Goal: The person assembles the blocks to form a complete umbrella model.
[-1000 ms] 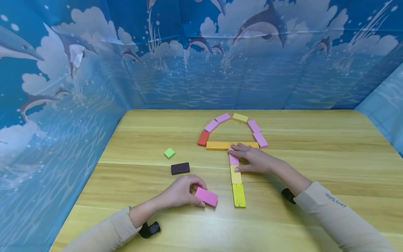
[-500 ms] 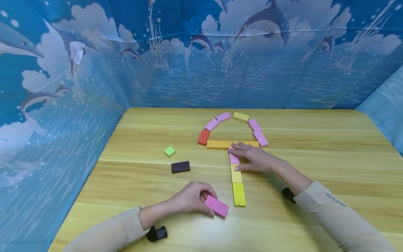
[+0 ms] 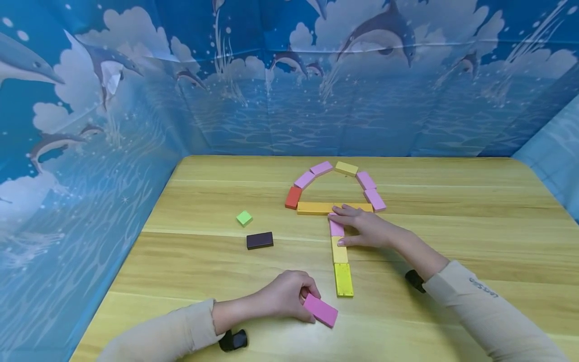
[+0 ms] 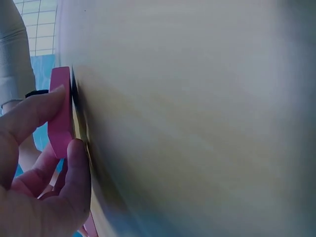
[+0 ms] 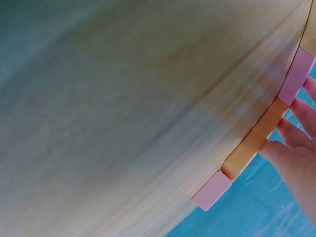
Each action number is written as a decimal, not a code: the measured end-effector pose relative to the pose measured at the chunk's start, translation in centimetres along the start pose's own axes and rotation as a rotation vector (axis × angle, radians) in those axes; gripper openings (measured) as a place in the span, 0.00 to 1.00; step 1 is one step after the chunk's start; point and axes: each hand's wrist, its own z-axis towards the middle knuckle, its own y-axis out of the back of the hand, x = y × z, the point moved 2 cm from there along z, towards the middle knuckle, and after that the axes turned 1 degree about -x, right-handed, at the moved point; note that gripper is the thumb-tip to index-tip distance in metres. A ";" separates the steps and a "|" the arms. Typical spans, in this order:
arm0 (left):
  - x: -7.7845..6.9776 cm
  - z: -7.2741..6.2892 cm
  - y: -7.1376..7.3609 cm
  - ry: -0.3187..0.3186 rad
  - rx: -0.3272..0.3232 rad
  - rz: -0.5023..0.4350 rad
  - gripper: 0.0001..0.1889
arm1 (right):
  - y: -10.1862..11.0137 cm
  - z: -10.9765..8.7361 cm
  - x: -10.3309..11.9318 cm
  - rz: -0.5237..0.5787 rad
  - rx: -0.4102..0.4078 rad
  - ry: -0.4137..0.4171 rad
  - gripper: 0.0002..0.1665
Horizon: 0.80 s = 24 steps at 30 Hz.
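A pink block [image 3: 322,310], also close up in the left wrist view [image 4: 59,113], is pinched at one end between the thumb and fingers of my left hand [image 3: 285,295]. It is just left of and in front of a line of flat blocks: bright yellow [image 3: 344,280], pale yellow [image 3: 339,254] and pink [image 3: 335,230]. My right hand [image 3: 372,227] rests over the far part of that line, fingers spread and relaxed. Its fingertips touch the orange bar [image 3: 313,208] and the pink block; the thumb lies at the pale yellow one. The hand covers part of the bar.
Beyond the bar curves an arch of blocks: red [image 3: 293,197], pink [image 3: 304,180], yellow [image 3: 346,168] and more pink [image 3: 374,199]. A black block [image 3: 260,240] and a small green block [image 3: 244,218] lie to the left on the wooden table [image 3: 475,211]. A dolphin-printed curtain [image 3: 289,110] encloses it.
My left hand has moved right and nearer to me with the pink block, reaching the near end of the block line. The right hand stays in place.
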 end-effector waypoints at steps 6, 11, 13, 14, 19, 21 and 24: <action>-0.3 0.7 -0.6 -0.009 -0.003 0.046 0.16 | 0.0 0.0 0.1 0.007 0.001 0.003 0.40; -0.6 1.3 -0.9 -0.001 -0.022 0.062 0.17 | 0.0 -0.1 0.1 0.008 0.000 0.003 0.40; -0.8 1.5 -0.9 0.003 -0.026 0.067 0.17 | 0.0 -0.1 0.1 0.006 -0.003 0.005 0.40; -0.8 1.6 -1.0 0.003 -0.028 0.071 0.17 | 0.0 -0.1 0.1 0.005 -0.004 0.004 0.40; -0.9 2.0 -1.0 -0.005 -0.040 0.087 0.16 | 0.1 -0.1 0.1 0.006 -0.003 0.003 0.41; -0.9 2.0 -1.0 -0.013 -0.042 0.099 0.17 | 0.2 -0.1 0.1 0.010 -0.003 0.001 0.41; -0.9 2.0 -0.9 -0.030 -0.037 0.123 0.17 | 0.1 0.0 0.1 0.012 -0.003 -0.001 0.41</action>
